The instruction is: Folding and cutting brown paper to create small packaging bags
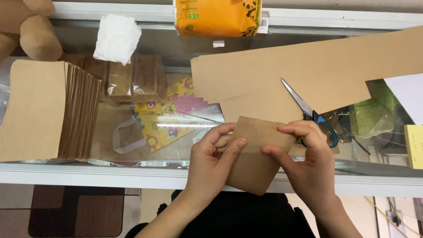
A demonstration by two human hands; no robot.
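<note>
Hands hide part of the brown paper piece point(257, 154). The left hand point(211, 163) covers its left edge and the right hand point(306, 158) covers its right corner, so the full shape is hard to see. Both hands pinch the paper between thumb and fingers, just above the near edge of the glass counter point(132, 176). The paper is tilted. Its long side runs from the top right down to the bottom left, toward the person.

Scissors point(310, 112) with blue handles lie just behind the right hand, partly hidden by it. A stack of brown envelopes point(48, 110) sits far left of the left hand.
</note>
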